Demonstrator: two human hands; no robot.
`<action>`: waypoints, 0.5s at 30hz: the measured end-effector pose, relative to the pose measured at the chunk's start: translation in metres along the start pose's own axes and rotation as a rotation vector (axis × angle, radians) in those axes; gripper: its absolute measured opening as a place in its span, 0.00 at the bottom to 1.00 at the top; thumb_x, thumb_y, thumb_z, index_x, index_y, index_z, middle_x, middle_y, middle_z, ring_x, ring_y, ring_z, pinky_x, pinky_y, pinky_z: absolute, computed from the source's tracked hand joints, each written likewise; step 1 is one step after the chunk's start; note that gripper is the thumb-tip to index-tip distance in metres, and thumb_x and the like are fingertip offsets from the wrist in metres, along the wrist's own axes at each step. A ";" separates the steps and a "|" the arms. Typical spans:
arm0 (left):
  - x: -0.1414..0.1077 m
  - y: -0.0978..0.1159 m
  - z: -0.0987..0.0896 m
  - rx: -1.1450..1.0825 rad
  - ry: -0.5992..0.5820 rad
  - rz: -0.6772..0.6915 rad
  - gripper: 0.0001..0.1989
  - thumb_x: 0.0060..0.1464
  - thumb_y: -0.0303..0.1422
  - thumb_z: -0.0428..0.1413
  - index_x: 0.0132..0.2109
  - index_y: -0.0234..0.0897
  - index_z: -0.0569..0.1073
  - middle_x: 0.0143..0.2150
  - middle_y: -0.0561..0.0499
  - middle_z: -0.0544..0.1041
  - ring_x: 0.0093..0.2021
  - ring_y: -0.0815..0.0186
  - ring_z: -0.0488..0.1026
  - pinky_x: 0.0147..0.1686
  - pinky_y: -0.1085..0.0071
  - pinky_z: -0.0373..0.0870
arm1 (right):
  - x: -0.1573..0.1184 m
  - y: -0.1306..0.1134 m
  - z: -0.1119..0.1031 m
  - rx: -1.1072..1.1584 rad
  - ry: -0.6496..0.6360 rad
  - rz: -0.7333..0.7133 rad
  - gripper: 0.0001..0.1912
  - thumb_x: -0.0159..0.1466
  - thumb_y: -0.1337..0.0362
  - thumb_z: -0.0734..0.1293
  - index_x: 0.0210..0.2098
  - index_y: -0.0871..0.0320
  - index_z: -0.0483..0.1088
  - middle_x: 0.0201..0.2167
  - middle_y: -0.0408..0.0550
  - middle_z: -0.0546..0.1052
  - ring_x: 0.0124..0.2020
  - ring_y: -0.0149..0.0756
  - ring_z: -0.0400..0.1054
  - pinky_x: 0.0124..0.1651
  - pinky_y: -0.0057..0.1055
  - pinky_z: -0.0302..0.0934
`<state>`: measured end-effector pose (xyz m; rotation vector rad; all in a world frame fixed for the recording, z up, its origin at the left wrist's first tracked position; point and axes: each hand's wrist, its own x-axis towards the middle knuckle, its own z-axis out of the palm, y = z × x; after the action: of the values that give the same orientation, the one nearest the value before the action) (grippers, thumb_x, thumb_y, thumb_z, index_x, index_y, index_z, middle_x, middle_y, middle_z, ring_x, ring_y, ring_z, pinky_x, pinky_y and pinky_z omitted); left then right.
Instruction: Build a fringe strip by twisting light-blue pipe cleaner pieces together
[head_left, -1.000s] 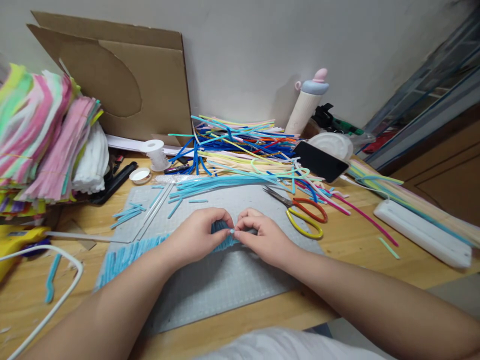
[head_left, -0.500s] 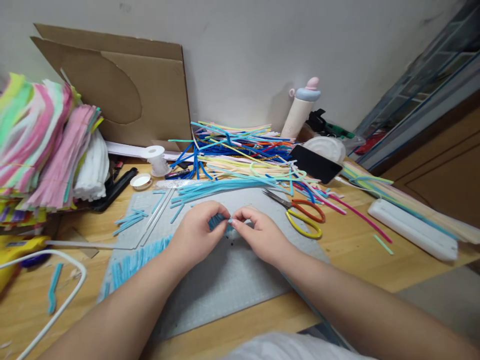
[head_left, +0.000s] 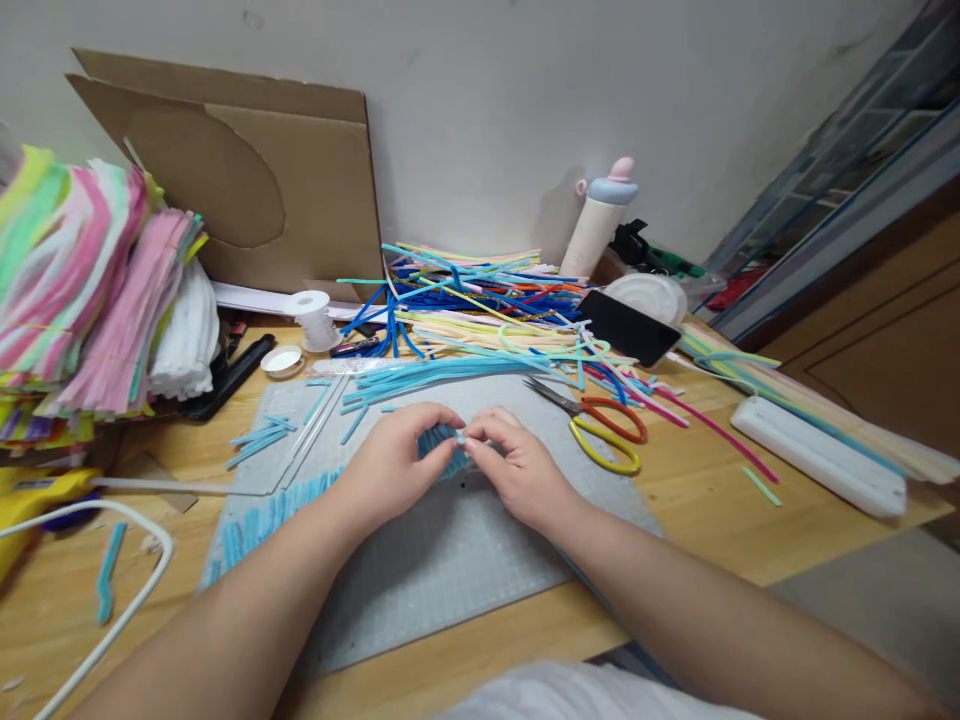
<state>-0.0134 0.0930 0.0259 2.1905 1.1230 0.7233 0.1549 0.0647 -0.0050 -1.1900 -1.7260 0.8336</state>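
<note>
Over the middle of the grey cutting mat (head_left: 442, 560), my left hand (head_left: 405, 460) pinches a light blue fuzzy piece (head_left: 437, 440) between thumb and fingers. My right hand (head_left: 514, 460) meets it at the fingertips, closed on the right end of the same piece. Part of the piece is hidden behind my left fingers. Under my left forearm lies a row of short light blue stems (head_left: 274, 515). Longer light blue stems (head_left: 435, 378) lie behind my hands. To the right, scissors (head_left: 604, 420) with orange and yellow handles rest on the mat's edge.
Colourful stem bundles (head_left: 97, 290) stand at left beside cardboard (head_left: 300, 180). A spool (head_left: 315, 320), a heap of stems (head_left: 480, 290), a phone (head_left: 630, 327) and a bottle (head_left: 598, 225) line the back. A white cable (head_left: 161, 555) curls at front left; a white box (head_left: 817, 455) lies right.
My right hand's fingers have shifted slightly around the blue piece, and more of it shows between the hands. Both hands stay in nearly the same place.
</note>
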 end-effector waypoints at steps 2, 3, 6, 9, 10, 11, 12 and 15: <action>0.000 0.001 -0.003 0.009 -0.047 0.023 0.09 0.56 0.33 0.49 0.41 0.38 0.72 0.41 0.51 0.77 0.43 0.64 0.71 0.45 0.69 0.65 | -0.001 0.001 0.001 -0.019 0.000 0.006 0.07 0.63 0.66 0.61 0.29 0.56 0.68 0.33 0.44 0.68 0.38 0.34 0.64 0.44 0.32 0.58; 0.000 0.002 -0.005 0.017 -0.073 0.037 0.09 0.57 0.33 0.48 0.41 0.38 0.72 0.40 0.51 0.76 0.42 0.64 0.71 0.45 0.69 0.64 | -0.002 0.001 0.002 -0.032 0.000 0.009 0.07 0.63 0.65 0.61 0.29 0.56 0.68 0.33 0.45 0.68 0.38 0.34 0.65 0.45 0.32 0.57; 0.000 0.004 -0.009 0.061 -0.157 0.083 0.13 0.60 0.36 0.45 0.40 0.38 0.73 0.40 0.49 0.75 0.42 0.63 0.70 0.46 0.68 0.63 | -0.004 0.001 0.003 -0.075 -0.004 0.006 0.07 0.63 0.65 0.61 0.32 0.55 0.70 0.34 0.45 0.69 0.40 0.35 0.64 0.45 0.33 0.57; 0.000 0.002 -0.011 0.120 -0.200 0.132 0.13 0.60 0.38 0.46 0.40 0.39 0.73 0.42 0.49 0.74 0.45 0.62 0.69 0.50 0.67 0.60 | -0.006 -0.001 0.004 -0.110 -0.014 0.007 0.06 0.63 0.65 0.62 0.32 0.54 0.70 0.35 0.45 0.69 0.41 0.36 0.64 0.45 0.34 0.56; 0.000 0.001 -0.011 0.131 -0.203 0.142 0.12 0.60 0.38 0.46 0.40 0.39 0.73 0.44 0.49 0.74 0.47 0.62 0.68 0.51 0.67 0.59 | -0.006 -0.002 0.004 -0.120 -0.015 0.008 0.06 0.62 0.65 0.62 0.32 0.54 0.70 0.35 0.45 0.69 0.41 0.36 0.64 0.45 0.34 0.56; -0.001 0.000 -0.011 0.134 -0.206 0.147 0.12 0.59 0.38 0.47 0.40 0.39 0.72 0.45 0.49 0.73 0.48 0.62 0.68 0.52 0.67 0.58 | -0.006 -0.003 0.004 -0.132 -0.015 0.010 0.05 0.62 0.65 0.62 0.32 0.54 0.71 0.35 0.44 0.69 0.41 0.36 0.64 0.45 0.34 0.55; -0.001 -0.001 -0.011 0.130 -0.209 0.141 0.11 0.59 0.39 0.48 0.41 0.39 0.72 0.45 0.49 0.73 0.48 0.62 0.67 0.52 0.67 0.58 | -0.007 -0.004 0.004 -0.147 -0.015 0.011 0.05 0.62 0.65 0.63 0.32 0.54 0.71 0.34 0.44 0.69 0.41 0.36 0.64 0.45 0.35 0.54; -0.001 -0.006 -0.009 0.090 -0.217 0.056 0.13 0.58 0.41 0.49 0.41 0.39 0.71 0.43 0.50 0.74 0.45 0.62 0.68 0.48 0.67 0.60 | -0.007 -0.006 0.003 -0.208 -0.010 0.011 0.05 0.62 0.65 0.63 0.32 0.54 0.71 0.35 0.44 0.69 0.42 0.36 0.64 0.46 0.36 0.51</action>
<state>-0.0234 0.0969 0.0282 2.3199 1.0043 0.4520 0.1514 0.0555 -0.0029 -1.3346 -1.8509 0.6792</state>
